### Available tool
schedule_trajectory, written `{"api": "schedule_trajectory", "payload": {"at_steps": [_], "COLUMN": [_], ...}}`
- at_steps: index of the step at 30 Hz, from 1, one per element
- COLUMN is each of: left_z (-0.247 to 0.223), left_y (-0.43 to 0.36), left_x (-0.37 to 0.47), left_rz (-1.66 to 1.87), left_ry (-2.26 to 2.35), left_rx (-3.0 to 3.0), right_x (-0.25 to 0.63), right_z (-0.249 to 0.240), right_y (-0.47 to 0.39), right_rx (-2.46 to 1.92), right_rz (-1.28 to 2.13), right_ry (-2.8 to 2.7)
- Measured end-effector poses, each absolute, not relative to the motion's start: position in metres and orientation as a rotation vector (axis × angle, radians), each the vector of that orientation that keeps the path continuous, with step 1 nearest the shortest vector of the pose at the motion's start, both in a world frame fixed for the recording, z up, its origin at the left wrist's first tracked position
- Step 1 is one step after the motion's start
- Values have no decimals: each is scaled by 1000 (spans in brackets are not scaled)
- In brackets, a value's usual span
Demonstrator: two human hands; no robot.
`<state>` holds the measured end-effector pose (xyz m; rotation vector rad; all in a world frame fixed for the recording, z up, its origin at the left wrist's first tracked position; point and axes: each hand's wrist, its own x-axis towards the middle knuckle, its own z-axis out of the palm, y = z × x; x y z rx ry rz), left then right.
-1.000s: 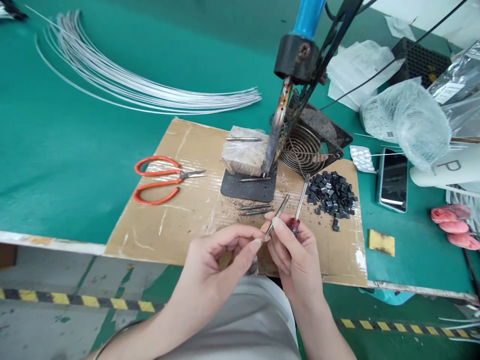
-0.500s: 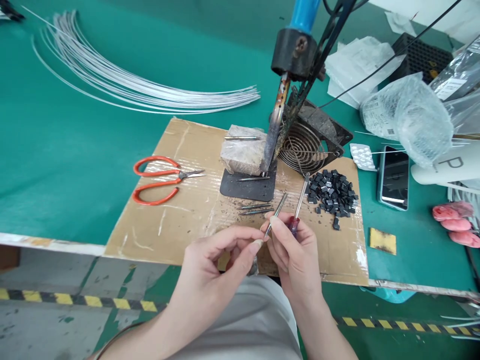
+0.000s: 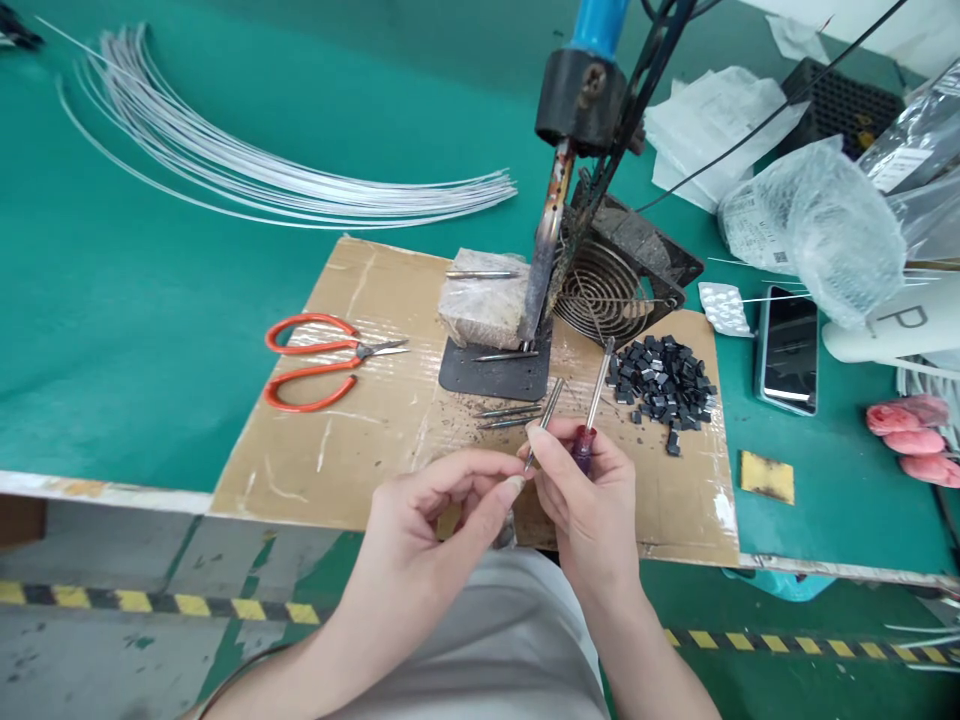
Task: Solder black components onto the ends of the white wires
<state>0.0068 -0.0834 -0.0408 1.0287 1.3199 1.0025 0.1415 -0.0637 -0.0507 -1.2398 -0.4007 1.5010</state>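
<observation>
My right hand (image 3: 589, 490) is closed round a screwdriver (image 3: 598, 395) with a dark red handle, its shaft pointing up and away. Between that hand's thumb and fingers is also a slim metal soldering tip (image 3: 553, 408), slanting up to the right. Thumb and forefinger of my left hand (image 3: 442, 520) are pinched together at the lower end of this tip; whatever lies between them is hidden. Beyond the hands, more soldering tips (image 3: 510, 411) lie on the cardboard (image 3: 360, 440). A soldering iron (image 3: 551, 220) points down at a dark plate (image 3: 480, 378).
Orange-handled scissors (image 3: 315, 360) lie left, below a bundle of white wires (image 3: 300, 180). A wrapped block (image 3: 480, 310) carries another metal tip. Right of it are a fan (image 3: 607, 285), a heap of small black pieces (image 3: 664, 385), a phone (image 3: 787, 350) and a yellow sponge (image 3: 766, 477).
The soldering tip and the screwdriver have shifted slightly to the left in my right hand, and the tip stands a little steeper. Both hands keep nearly the same place.
</observation>
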Motion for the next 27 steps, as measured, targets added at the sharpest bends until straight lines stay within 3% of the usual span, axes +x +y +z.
{"api": "schedule_trajectory", "payload": {"at_steps": [27], "left_z": [-44], "left_y": [-84], "left_x": [8], "left_rz": [1023], "left_ry": [1261], "left_rx": [924], "right_x": [141], "right_z": [-54], "right_y": [-65], "right_rx": [-1263], "right_rz": [1500], "right_ry": [-410]}}
